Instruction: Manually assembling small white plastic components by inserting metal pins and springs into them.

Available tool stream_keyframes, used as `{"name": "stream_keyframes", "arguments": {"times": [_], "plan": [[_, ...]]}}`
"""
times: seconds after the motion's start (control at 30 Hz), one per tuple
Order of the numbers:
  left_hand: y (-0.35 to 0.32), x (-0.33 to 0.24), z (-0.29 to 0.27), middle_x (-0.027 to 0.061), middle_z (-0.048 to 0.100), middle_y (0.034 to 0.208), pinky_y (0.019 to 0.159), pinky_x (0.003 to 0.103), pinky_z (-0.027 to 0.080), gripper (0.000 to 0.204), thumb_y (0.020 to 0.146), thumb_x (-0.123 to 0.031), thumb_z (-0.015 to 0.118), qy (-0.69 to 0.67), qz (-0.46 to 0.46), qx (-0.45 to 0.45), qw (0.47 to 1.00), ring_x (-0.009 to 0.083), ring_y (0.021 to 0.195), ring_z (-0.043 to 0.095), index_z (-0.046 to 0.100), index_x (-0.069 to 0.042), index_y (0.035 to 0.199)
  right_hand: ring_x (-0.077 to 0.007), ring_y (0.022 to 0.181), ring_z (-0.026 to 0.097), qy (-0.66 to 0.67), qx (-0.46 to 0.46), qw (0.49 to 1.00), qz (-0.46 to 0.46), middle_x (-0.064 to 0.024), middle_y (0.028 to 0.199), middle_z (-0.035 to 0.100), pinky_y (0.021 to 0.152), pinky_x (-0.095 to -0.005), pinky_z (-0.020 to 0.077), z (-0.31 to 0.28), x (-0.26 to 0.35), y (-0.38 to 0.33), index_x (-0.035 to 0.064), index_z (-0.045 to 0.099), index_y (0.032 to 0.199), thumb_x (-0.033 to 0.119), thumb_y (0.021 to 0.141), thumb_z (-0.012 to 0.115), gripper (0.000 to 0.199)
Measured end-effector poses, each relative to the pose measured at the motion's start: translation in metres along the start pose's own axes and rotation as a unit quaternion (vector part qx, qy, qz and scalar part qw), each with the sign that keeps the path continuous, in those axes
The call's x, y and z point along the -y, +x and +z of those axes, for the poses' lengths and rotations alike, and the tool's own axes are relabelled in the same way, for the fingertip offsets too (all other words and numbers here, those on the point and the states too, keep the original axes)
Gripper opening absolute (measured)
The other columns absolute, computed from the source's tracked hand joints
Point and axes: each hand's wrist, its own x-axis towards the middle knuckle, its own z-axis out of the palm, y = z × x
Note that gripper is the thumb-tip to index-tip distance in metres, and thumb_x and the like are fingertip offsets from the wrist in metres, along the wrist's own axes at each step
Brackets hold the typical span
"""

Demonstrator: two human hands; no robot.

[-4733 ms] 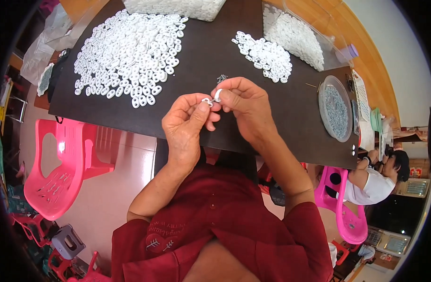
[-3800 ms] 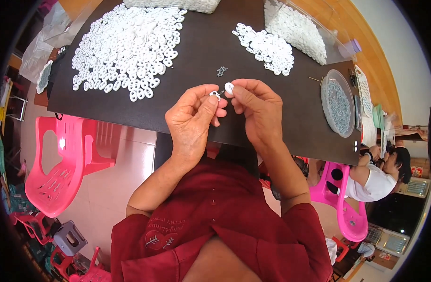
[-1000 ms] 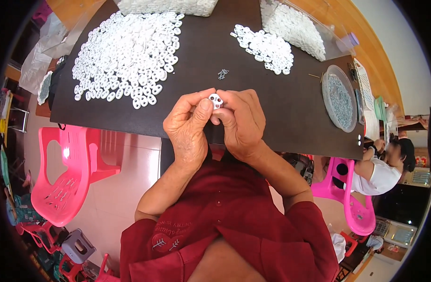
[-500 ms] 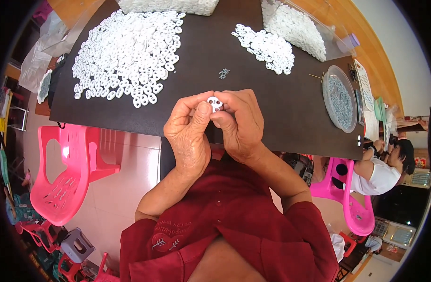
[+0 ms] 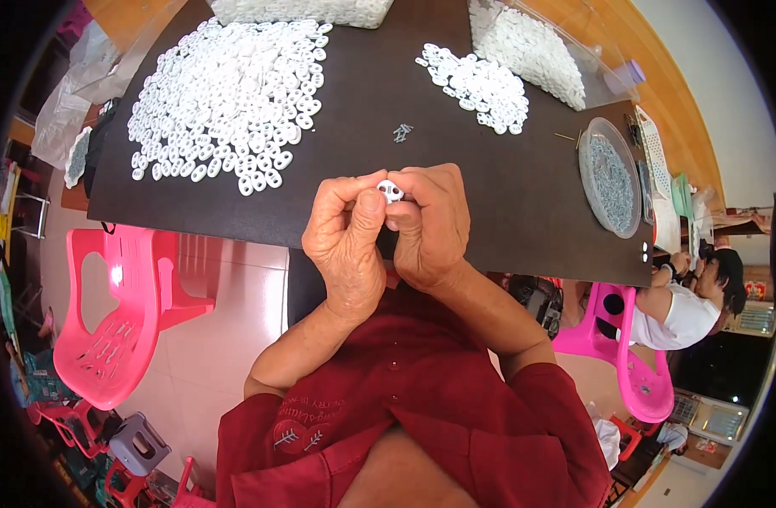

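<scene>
Over the near edge of the dark table (image 5: 354,110), my left hand (image 5: 346,241) and my right hand (image 5: 432,222) meet. Thumbs and fingertips of both pinch a small white oval plastic piece with two holes (image 5: 391,190). Its holes face up towards me; fingers cover its sides, so I cannot tell whether it is one part or two put together. Just beyond my fingers lies a little heap of grey screws (image 5: 402,132). A large pile of white two-hole pieces (image 5: 227,93) spreads at the left, and a smaller pile of such pieces (image 5: 481,91) sits at the right.
A round clear dish (image 5: 584,161) of grey screws stands at the table's right end. White pieces fill containers at the back, one beside a purple cup (image 5: 625,78). Pink chairs (image 5: 109,330) flank me. Another person (image 5: 684,313) sits at the far right.
My hands have shifted very slightly, and the white piece has tilted a little between my fingertips. Both hands keep hold of it; the piles and screws stay as they were.
</scene>
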Motion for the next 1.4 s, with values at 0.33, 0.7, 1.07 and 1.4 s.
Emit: {"name": "stream_keyframes", "arguments": {"times": [0.33, 0.7, 1.07, 1.4], "plan": [[-0.001, -0.002, 0.000, 0.0036, 0.057, 0.091, 0.074, 0.022, 0.045, 0.014, 0.094, -0.013, 0.049, 0.054, 0.025, -0.031, 0.998, 0.0075, 0.081, 0.052, 0.055, -0.001, 0.099, -0.0279, 0.071, 0.051, 0.012, -0.016, 0.999, 0.040, -0.0141, 0.087, 0.057, 0.062, -0.0349, 0.0432, 0.009, 0.011, 0.002, -0.0014, 0.055, 0.098, 0.008, 0.082, 0.059, 0.019], [-0.002, -0.003, 0.007, 0.0029, 0.054, 0.090, 0.076, 0.023, 0.043, 0.016, 0.094, -0.017, 0.052, 0.008, 0.004, -0.006, 1.000, 0.0074, 0.082, 0.050, 0.055, -0.001, 0.098, -0.0234, 0.067, 0.049, 0.059, -0.056, 0.994, 0.066, -0.0140, 0.084, 0.056, 0.058, -0.0312, 0.0414, 0.004, 0.010, 0.010, -0.0019, 0.054, 0.093, 0.010, 0.085, 0.059, 0.015], [0.001, 0.004, 0.016, -0.0001, 0.049, 0.085, 0.072, 0.022, 0.040, 0.015, 0.095, -0.015, 0.049, 0.079, 0.034, -0.006, 0.996, 0.0060, 0.078, 0.045, 0.054, -0.001, 0.091, -0.0247, 0.064, 0.046, 0.052, -0.068, 0.994, 0.064, -0.0129, 0.079, 0.052, 0.055, -0.0341, 0.0389, -0.002, 0.007, 0.011, 0.0004, 0.052, 0.090, 0.003, 0.080, 0.060, 0.013], [0.028, 0.006, 0.009, 0.0095, 0.062, 0.088, 0.061, 0.022, 0.046, 0.025, 0.092, -0.009, 0.051, 0.145, -0.075, 0.055, 0.985, 0.0097, 0.070, 0.056, 0.054, 0.004, 0.112, -0.0161, 0.067, 0.056, -0.112, -0.016, 0.989, 0.092, -0.0075, 0.074, 0.059, 0.063, -0.0290, 0.0457, -0.063, -0.054, 0.066, 0.0011, 0.059, 0.080, 0.002, 0.082, 0.058, 0.002]]}}
